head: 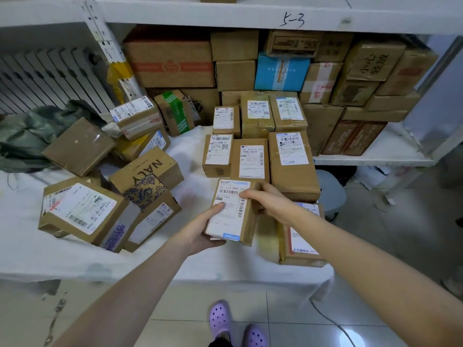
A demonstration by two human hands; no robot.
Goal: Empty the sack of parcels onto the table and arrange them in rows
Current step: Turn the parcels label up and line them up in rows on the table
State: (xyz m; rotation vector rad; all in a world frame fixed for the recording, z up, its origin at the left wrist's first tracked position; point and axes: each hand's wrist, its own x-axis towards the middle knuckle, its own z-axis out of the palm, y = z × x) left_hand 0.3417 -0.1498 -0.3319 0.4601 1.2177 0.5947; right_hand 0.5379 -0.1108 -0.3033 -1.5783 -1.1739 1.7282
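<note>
Holding a small labelled parcel (231,211) over the desk (75,259), both hands were curled round it. The left hand (203,234) gripped its near left corner with the thumb on the white label, and the right hand (268,201) gripped its far right edge. Just behind it, sorted parcels (250,159) lay in rows with labels up. A loose heap of parcels (145,176) lay on the left, and the green sack (22,139) lay crumpled at the far left of the desk.
</note>
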